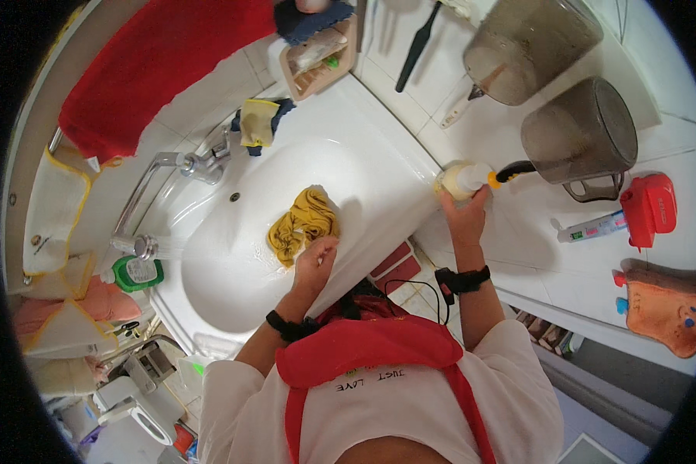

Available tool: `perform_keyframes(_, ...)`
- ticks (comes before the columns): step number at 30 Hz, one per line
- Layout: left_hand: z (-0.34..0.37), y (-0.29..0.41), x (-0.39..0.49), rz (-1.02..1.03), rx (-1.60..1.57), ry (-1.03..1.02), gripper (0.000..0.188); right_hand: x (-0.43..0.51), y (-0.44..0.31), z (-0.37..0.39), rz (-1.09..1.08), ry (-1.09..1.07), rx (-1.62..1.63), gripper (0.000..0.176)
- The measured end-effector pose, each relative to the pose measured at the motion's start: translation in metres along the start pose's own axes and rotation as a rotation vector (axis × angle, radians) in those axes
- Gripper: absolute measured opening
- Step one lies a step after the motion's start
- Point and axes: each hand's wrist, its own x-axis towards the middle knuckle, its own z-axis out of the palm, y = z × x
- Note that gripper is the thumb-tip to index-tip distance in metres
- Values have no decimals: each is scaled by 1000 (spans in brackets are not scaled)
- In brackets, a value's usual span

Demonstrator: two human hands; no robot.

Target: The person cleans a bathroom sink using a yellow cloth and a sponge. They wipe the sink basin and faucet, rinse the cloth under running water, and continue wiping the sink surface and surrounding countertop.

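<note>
A wet yellow cloth with dark lines (303, 223) lies crumpled in the white washbasin (359, 168). At its lower right edge is my left hand (316, 261), fingers curled; whether they grip the cloth is unclear. My right hand (467, 211) reaches to the basin's right corner and has its fingers around the lower part of a pale yellow pump bottle (455, 178) with a white top. Water runs from the chrome faucet (145, 246) at the left side of the basin.
A green soap bottle (139, 272) stands by the basin's left edge. Small folded cloths (259, 123) rest near the faucet handle. A soap tray (319, 75) sits at the back corner. Tinted plastic pitchers (577, 130), a black-handled brush (513, 171) and a toothpaste tube (594, 226) are along the right wall.
</note>
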Motion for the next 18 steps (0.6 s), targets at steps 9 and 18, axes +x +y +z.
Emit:
perform_keyframes(9, -34, -35, -52, -203, -133, 250, 14, 15, -26, 36, 98, 64, 240, 75)
perform_keyframes(18, -43, -42, -76, -257, -178, 313, 16, 63, -130, 174, -289, -285, 247, 69)
